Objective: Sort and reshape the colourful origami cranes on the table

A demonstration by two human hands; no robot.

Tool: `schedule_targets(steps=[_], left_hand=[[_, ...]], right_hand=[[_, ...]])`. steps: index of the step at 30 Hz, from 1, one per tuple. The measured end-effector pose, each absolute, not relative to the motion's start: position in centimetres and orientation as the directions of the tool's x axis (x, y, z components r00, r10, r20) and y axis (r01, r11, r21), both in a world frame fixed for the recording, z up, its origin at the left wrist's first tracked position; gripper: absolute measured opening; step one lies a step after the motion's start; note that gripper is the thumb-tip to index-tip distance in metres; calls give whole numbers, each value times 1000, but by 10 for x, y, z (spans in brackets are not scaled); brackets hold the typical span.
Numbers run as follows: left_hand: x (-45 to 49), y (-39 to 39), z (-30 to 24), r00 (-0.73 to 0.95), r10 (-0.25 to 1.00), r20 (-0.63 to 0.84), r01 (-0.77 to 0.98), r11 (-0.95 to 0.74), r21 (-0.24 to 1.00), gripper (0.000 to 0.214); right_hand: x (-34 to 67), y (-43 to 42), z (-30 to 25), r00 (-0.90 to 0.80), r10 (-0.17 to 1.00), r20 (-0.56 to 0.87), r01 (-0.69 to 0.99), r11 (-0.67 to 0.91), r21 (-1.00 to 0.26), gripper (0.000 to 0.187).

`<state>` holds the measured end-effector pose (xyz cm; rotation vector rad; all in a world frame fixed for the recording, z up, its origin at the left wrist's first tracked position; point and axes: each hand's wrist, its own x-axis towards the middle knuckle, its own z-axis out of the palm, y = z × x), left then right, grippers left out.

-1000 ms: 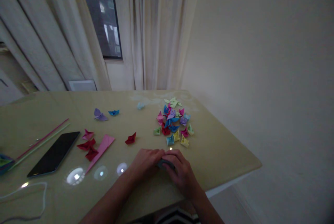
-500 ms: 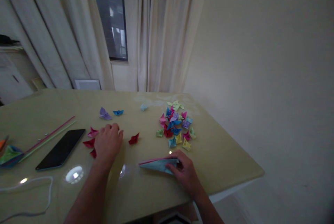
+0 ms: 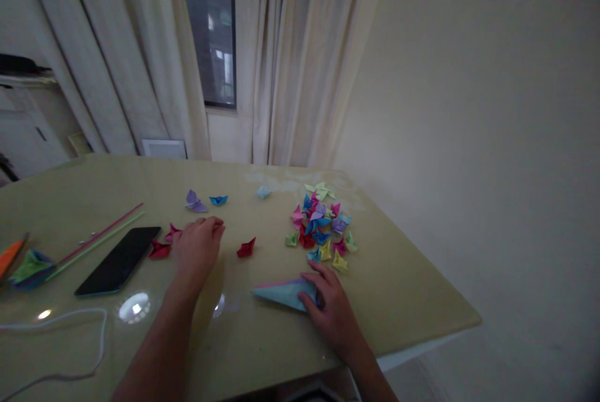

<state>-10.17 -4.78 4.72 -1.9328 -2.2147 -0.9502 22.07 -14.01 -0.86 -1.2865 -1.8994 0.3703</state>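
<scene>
My right hand grips the wide end of a pale blue folded paper cone with a pink edge, its point aimed left just over the table. My left hand is at the table's middle left, fingers curled together; what they hold, if anything, is hidden beneath them. Beside its left edge lie a red folded paper piece and a pink folded paper piece, partly covered. A lone red paper boat sits between my hands. Beyond my right hand spreads a pile of small colourful folded papers.
A black phone lies left of my left arm, beside a pink stick and a green one. A white cable loops at front left. Farther back are purple, blue and pale blue paper pieces.
The view has shifted slightly. The lowest red piece beside my left hand no longer shows. My right hand has turned the cone so more of its blue side faces me.
</scene>
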Motion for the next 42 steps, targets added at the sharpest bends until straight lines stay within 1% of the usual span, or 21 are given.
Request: schedule_targets(steps=[1, 2, 3, 4, 5, 7, 8, 10, 13, 16, 18, 20, 22, 23, 25, 27, 30, 34, 37, 40, 42], left_hand=[[-98, -48, 51, -253, 835, 489, 843, -57, 534, 26], [-93, -47, 55, -307, 786, 537, 733, -164, 660, 27], [-88, -48, 59, -366, 748, 554, 587, -276, 761, 28], [-83, -48, 62, -414, 732, 541, 424, -371, 826, 31], [-77, -49, 64, -439, 740, 510, 267, -434, 860, 33], [-65, -53, 66, -410, 802, 435, 28, -466, 884, 37], [-60, -55, 67, -364, 841, 401, -47, -447, 893, 40], [-47, -60, 65, -233, 910, 342, -128, -377, 917, 45], [-28, -68, 57, 43, 959, 280, -115, -273, 955, 46], [-10, -74, 47, 278, 924, 262, -43, -260, 965, 40], [-2, -76, 41, 366, 893, 261, -22, -272, 962, 36], [2, -77, 37, 406, 876, 262, -26, -276, 961, 32], [3, -77, 35, 408, 875, 261, -31, -273, 962, 30], [2, -76, 35, 397, 880, 260, -30, -271, 962, 30], [0, -75, 36, 353, 900, 257, -32, -263, 964, 32], [-2, -73, 38, 296, 923, 246, -43, -244, 969, 35], [-6, -72, 39, 211, 952, 221, -101, -203, 974, 39], [-4, -74, 36, 127, 979, 162, -252, -126, 959, 43], [4, -78, 34, 116, 986, 117, -334, -72, 940, 45], [10, -82, 36, 140, 981, 137, -343, -81, 936, 44], [12, -85, 38, 164, 973, 165, -331, -104, 938, 41]], right_hand=[[221, -140, -9, -159, 874, 459, 652, 442, -616, 36], [221, -141, -9, -153, 869, 471, 654, 446, -611, 36], [222, -141, -9, -150, 863, 483, 653, 453, -607, 35], [222, -142, -9, -148, 857, 494, 650, 461, -605, 34], [222, -142, -8, -148, 849, 507, 645, 472, -602, 33], [221, -143, -7, -148, 832, 535, 633, 495, -595, 34], [221, -144, -7, -145, 823, 550, 628, 506, -592, 36], [221, -144, -6, -127, 805, 580, 618, 521, -589, 42], [222, -147, -7, -89, 790, 607, 603, 528, -598, 53], [224, -150, -8, -59, 777, 627, 591, 533, -605, 55], [225, -152, -8, -24, 768, 640, 571, 536, -622, 50], [225, -153, -5, 9, 767, 641, 535, 538, -651, 33], [225, -154, -2, 37, 764, 644, 506, 541, -671, 18], [225, -154, -1, 54, 763, 644, 496, 540, -680, 15], [225, -154, 1, 103, 761, 641, 484, 525, -700, 14], [225, -154, 3, 151, 758, 635, 470, 510, -721, 18], [224, -153, 3, 154, 760, 632, 457, 512, -727, 18], [222, -152, 3, 34, 763, 646, 479, 555, -680, 14], [223, -154, 3, -84, 751, 654, 489, 603, -630, 26], [223, -157, 6, -220, 713, 665, 466, 676, -570, 42], [221, -158, 7, -266, 679, 684, 461, 713, -528, 43]])
